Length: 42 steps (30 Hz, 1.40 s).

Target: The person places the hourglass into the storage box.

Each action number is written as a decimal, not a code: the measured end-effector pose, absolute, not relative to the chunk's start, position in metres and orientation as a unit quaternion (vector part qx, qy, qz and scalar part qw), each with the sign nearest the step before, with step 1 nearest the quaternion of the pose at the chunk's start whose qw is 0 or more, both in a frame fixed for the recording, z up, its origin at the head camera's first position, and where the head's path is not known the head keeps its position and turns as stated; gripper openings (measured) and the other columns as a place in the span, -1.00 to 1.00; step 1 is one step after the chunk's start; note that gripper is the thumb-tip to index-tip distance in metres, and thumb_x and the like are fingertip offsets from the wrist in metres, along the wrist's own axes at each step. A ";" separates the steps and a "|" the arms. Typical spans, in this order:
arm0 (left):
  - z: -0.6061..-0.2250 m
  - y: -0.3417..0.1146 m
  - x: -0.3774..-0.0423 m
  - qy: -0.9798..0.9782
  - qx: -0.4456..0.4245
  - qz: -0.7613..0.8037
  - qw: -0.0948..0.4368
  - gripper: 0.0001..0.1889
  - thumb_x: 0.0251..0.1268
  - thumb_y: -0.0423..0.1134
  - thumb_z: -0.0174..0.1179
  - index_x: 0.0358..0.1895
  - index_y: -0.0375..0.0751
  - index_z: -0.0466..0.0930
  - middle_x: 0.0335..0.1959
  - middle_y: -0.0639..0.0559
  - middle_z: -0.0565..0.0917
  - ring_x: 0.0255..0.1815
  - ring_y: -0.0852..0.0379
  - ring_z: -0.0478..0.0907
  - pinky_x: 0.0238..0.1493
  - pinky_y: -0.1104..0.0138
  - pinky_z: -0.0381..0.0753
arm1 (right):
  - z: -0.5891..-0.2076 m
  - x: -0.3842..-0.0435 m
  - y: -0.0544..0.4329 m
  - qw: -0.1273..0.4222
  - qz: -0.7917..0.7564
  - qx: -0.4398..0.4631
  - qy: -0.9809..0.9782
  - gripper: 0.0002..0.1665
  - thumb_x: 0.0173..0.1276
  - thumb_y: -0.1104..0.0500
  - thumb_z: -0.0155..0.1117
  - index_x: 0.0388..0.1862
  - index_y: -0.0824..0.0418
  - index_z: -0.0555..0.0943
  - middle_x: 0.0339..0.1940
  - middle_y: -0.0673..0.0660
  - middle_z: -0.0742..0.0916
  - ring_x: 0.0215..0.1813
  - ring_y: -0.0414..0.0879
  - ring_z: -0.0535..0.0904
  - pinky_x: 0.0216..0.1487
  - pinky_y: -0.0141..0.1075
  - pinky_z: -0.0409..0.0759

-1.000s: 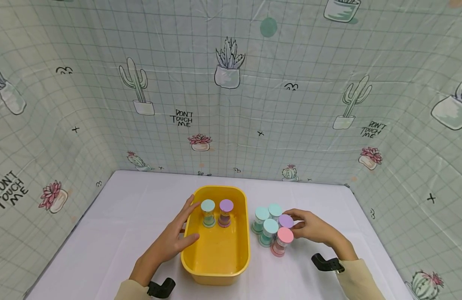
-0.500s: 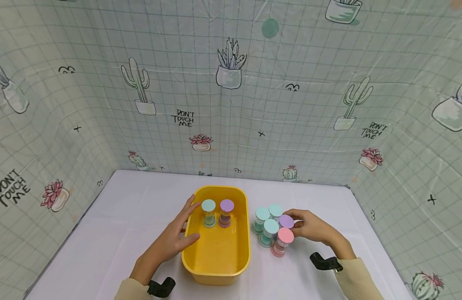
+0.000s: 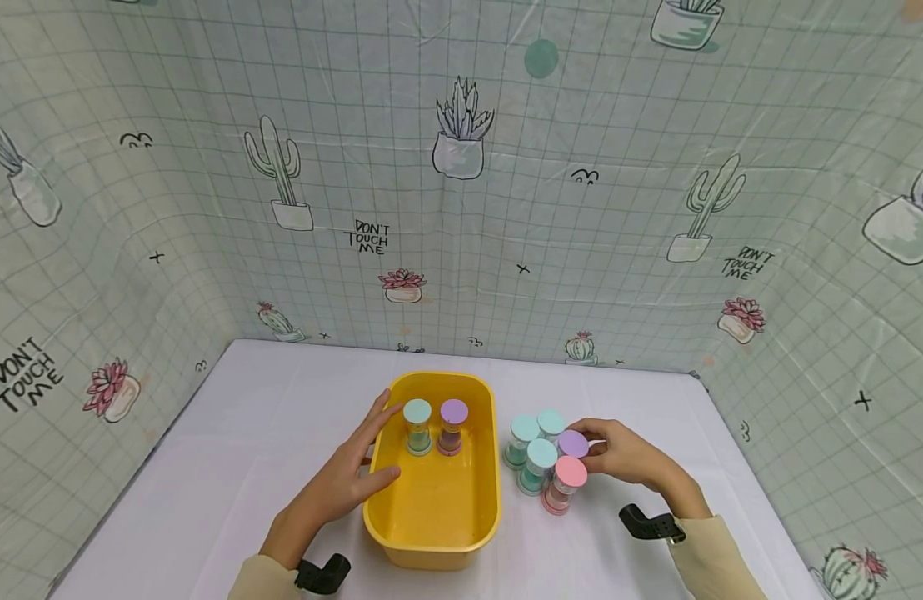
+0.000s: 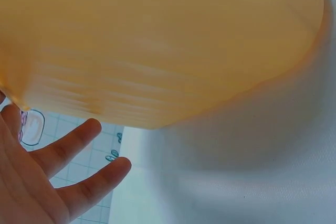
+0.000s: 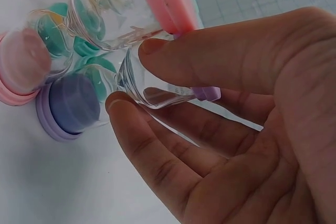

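Note:
My right hand (image 3: 634,457) grips a purple-capped sand timer (image 3: 573,443) in a tight cluster on the table. In the right wrist view, thumb and fingers lie around its clear glass, above the purple base (image 5: 76,103). Close against it stand a pink sand timer (image 3: 571,472) and three turquoise ones, the nearest turquoise sand timer (image 3: 541,455) in front. My left hand (image 3: 337,483) rests at the left rim of a yellow tub (image 3: 430,552), fingers spread, thumb and a fingertip over the edge. Inside the tub, a turquoise sand timer (image 3: 417,412) and a purple sand timer (image 3: 454,412) stand upright.
A white-covered table (image 3: 281,392) bears everything. Behind and on both sides hangs a checked cloth (image 3: 521,217) printed with potted cacti. Each wrist wears a black camera mount, such as the right mount (image 3: 651,525).
Almost nothing differs. The head view has shifted very slightly, while both hands and all the sand timers keep their places.

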<state>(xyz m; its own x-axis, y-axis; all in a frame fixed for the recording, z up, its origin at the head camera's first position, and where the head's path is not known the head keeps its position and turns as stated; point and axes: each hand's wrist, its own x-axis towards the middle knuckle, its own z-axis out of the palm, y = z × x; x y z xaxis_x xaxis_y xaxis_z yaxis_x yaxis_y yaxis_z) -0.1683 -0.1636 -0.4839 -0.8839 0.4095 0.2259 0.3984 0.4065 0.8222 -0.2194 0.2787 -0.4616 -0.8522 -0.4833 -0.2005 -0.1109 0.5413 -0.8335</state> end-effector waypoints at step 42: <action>-0.480 -0.160 -0.166 0.844 0.239 0.481 0.006 -0.25 0.48 -0.08 0.19 0.64 -0.09 0.11 0.74 -0.10 -0.19 0.58 -0.45 0.15 0.10 -0.21 0.62 | -0.378 -0.236 0.279 0.108 -0.423 -0.176 0.883 -0.41 0.39 0.12 0.42 0.32 0.31 0.52 0.12 0.25 0.71 0.12 0.05 0.73 0.03 -0.20 0.70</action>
